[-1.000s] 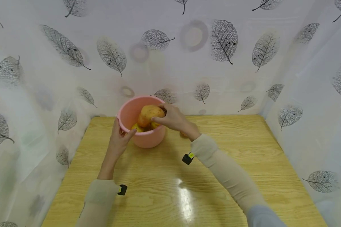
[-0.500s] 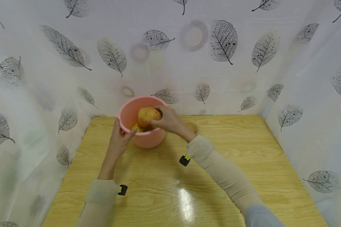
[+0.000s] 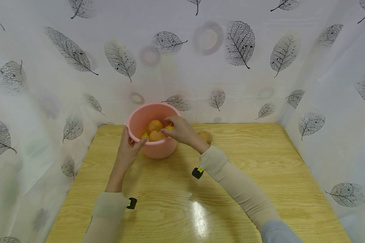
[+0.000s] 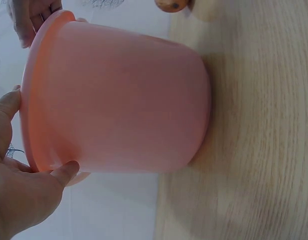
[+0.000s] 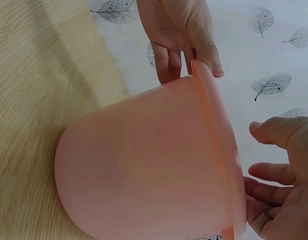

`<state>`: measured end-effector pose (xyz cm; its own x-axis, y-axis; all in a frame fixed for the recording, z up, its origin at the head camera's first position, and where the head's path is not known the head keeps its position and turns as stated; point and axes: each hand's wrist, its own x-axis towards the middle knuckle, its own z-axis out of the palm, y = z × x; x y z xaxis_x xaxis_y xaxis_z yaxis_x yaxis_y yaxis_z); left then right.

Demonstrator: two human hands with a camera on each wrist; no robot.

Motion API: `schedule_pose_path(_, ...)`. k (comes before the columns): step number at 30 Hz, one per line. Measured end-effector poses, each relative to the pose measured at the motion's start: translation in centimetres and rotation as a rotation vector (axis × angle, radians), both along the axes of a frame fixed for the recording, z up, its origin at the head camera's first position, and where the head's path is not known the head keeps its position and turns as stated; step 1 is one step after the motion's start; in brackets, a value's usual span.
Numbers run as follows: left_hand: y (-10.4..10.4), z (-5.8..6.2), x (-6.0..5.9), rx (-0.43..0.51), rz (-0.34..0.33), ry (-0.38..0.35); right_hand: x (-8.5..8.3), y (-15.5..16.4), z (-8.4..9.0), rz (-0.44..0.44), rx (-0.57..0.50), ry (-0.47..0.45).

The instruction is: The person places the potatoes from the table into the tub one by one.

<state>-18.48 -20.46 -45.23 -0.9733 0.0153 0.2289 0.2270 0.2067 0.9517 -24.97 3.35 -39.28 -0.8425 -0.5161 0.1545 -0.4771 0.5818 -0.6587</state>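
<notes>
A pink plastic bucket (image 3: 159, 152) stands on the table, its mouth turned up. My left hand (image 3: 126, 153) grips the bucket's left rim, thumb on the near side and fingers against the outer wall. Inside, two potatoes (image 3: 154, 126) lie one behind the other, with yellow pieces (image 3: 144, 135) beside them, partly hidden. My right hand (image 3: 182, 131) hovers at the right rim, thumb and fingers apart around nothing; the right wrist view shows its spread fingers (image 5: 274, 172) beside the rim. Another potato (image 3: 205, 136) rests on the table behind my right wrist.
The wood-grain table (image 3: 255, 162) reaches back to a white sheet (image 3: 200, 74) printed with dark leaves. That sheet also hangs at both sides. Small black wrist cameras (image 3: 197, 172) sit beneath both sleeves.
My right hand has let go of a large potato, which now lies lower in the bucket. The hand drew slightly left with its fingers parting. My left hand stays on the rim.
</notes>
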Motion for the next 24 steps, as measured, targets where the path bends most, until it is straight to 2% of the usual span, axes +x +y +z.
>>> schedule_pose_path(4, 0.1, 0.2, 0.1, -0.006, 0.013, -0.009, -0.1, 0.1, -0.1, 0.006, 0.004, 0.018)
schedule_pose_path(7, 0.1, 0.2, 0.2, -0.005, 0.017, -0.007, -0.2, 0.3, -0.3, 0.017, -0.032, 0.012)
schedule_pose_path(13, 0.1, 0.1, 0.0, 0.009, 0.005, 0.005, -0.2, 1.2, -0.9, -0.014, -0.212, 0.004)
schedule_pose_path(18, 0.1, 0.2, 0.0, 0.013, 0.012, -0.006, -0.3, 2.6, -1.1, -0.052, -0.352, 0.035)
schedule_pose_path(24, 0.1, 0.1, 0.0, 0.020, 0.016, -0.009, -0.4, 4.7, -0.8, -0.080, -0.359, 0.049)
